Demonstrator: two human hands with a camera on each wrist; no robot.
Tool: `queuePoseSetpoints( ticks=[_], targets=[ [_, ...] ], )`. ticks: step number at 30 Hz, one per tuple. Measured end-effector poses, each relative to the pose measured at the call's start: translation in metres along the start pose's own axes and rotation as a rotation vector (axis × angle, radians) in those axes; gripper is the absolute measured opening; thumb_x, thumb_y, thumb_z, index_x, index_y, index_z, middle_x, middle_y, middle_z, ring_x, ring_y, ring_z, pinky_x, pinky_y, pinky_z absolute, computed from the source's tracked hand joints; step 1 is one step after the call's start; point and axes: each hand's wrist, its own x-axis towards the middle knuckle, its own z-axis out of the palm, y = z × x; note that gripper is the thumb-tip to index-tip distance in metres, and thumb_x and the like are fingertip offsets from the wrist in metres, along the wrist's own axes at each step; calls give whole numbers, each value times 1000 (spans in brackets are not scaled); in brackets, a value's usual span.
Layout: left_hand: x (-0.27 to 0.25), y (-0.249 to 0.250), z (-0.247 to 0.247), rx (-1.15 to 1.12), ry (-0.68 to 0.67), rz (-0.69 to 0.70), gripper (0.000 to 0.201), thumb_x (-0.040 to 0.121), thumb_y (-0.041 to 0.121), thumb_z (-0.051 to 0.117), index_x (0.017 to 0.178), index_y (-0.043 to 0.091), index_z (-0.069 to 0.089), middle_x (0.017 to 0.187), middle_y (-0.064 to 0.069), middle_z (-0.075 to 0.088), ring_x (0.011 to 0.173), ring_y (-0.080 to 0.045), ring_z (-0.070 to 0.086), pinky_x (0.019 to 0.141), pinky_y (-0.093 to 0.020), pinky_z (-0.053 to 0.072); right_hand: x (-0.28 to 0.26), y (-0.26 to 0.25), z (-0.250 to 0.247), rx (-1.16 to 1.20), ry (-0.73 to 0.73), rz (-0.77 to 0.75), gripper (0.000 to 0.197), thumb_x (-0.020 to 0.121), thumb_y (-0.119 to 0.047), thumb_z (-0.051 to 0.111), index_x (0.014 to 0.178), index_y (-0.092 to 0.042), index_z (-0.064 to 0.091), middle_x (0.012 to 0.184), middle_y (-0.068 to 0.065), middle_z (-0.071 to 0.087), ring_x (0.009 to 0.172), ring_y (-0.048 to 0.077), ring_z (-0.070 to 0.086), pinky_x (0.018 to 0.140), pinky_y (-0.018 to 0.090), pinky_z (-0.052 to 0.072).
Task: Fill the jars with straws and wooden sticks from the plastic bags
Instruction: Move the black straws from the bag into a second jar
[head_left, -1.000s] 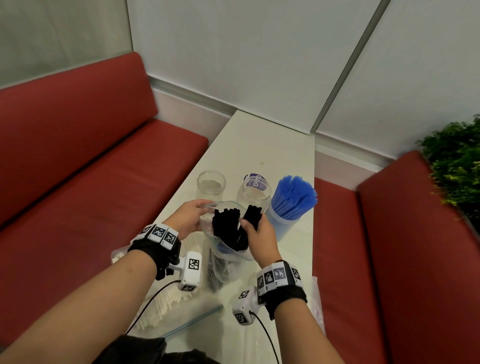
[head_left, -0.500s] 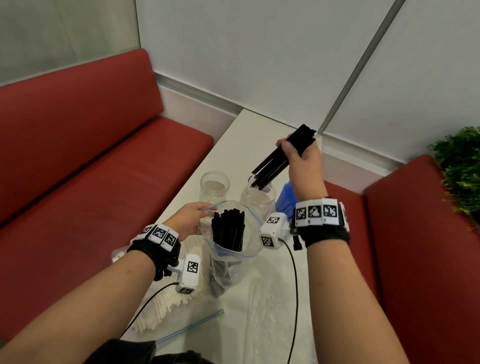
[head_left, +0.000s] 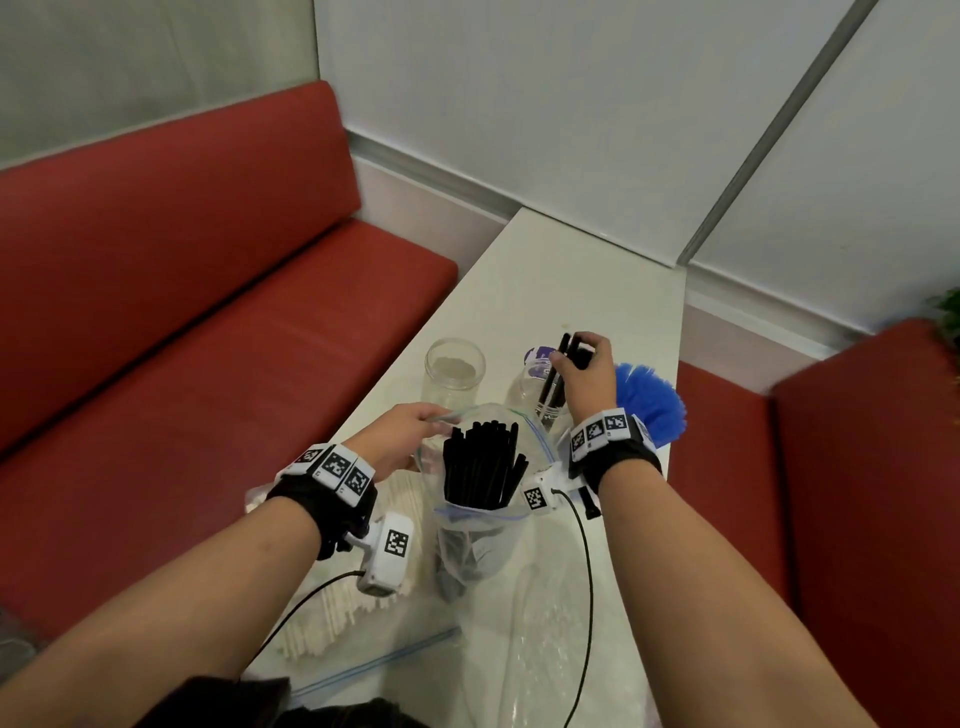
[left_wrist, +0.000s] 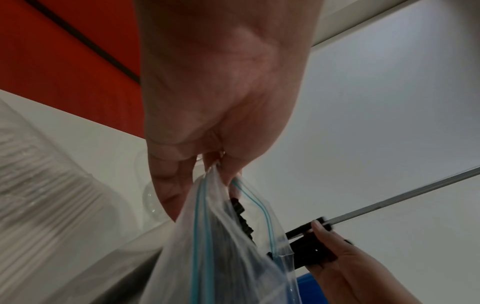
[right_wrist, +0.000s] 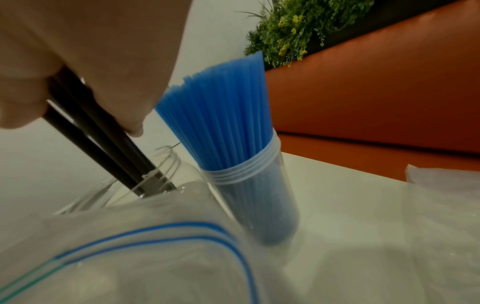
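Straws (head_left: 563, 364) now lowered from raised position, tips inside middle jar (head_left: 540, 400) near table's far edge. Right hand (head_left: 587, 374) grips them; release pending. Left hand (head_left: 400, 436) pinches bag (head_left: 483, 519) rim, holding mouth wide.

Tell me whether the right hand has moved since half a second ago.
Yes. The right hand has dropped from above the middle jar to its mouth, lowering its black straws inside.

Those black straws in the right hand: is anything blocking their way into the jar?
Nothing visible does. The right hand grips the black straws, whose lower ends already pass through the open mouth of the jar.
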Motion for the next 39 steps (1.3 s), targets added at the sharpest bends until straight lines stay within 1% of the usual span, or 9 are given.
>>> queuePoseSetpoints(
  ticks=[5,9,11,14,19,24,28,33,39],
  targets=[
    [3,1,4,16,-9,-2,24,96,10,57,116,19,68,117,-1,68,77,-23,61,75,-38,58,-14,-13,-7,122,11,-35,45,97,-15,64,141,-14,51,136,3,58,123,13,58,100,23,48],
    [5,2,9,15,10,-8,23,95,10,58,112,20,68,117,-2,68,79,-23,60,65,-32,56,-47,-17,-15,116,97,-61,23,96,-4,52,111,-16,64,104,8,71,92,19,70,85,31,58],
    [7,2,11,9,49,-26,23,94,9,56,110,20,68,116,-4,67,82,-23,59,66,-32,52,-67,-9,-18,48,-48,60,21,96,1,46,95,-13,61,83,12,67,69,22,68,71,36,62],
    [9,0,14,12,119,-49,22,96,17,53,114,20,65,125,-1,61,104,-26,56,78,-38,49,-92,9,-16,-208,-350,329,15,101,-3,47,91,-5,57,77,15,63,65,26,64,79,49,62],
    [6,-7,23,-121,72,-116,33,96,30,52,127,20,56,139,0,52,125,-35,46,99,-56,40,-115,34,-5,-601,-427,346,18,94,-8,58,104,4,66,91,18,65,79,28,65,81,42,61],
    [-2,-15,30,-335,-29,-149,17,97,28,43,95,20,57,101,-4,63,68,-25,57,59,-30,43,-137,47,16,-544,-438,144,54,84,-11,74,134,-3,57,128,16,62,118,30,60,99,32,48],
    [-5,-14,34,-243,57,-91,23,102,39,40,111,24,55,101,-4,64,74,-18,61,49,-26,49,-154,62,21,-394,-411,33,54,81,-5,74,132,-10,58,122,4,61,110,17,58,92,25,45],
    [-7,-10,33,-168,78,-43,25,98,39,40,105,29,62,105,-4,69,86,-19,64,69,-31,50,-154,67,17,-332,-377,89,36,89,-2,67,123,-8,64,103,1,69,91,13,63,68,4,44],
    [-7,0,36,-114,68,-21,32,102,36,35,119,25,60,114,4,69,102,-26,59,89,-43,45,-143,44,10,-249,-257,20,30,92,-5,66,122,-7,62,108,1,67,100,14,61,85,21,44]
  ],
)
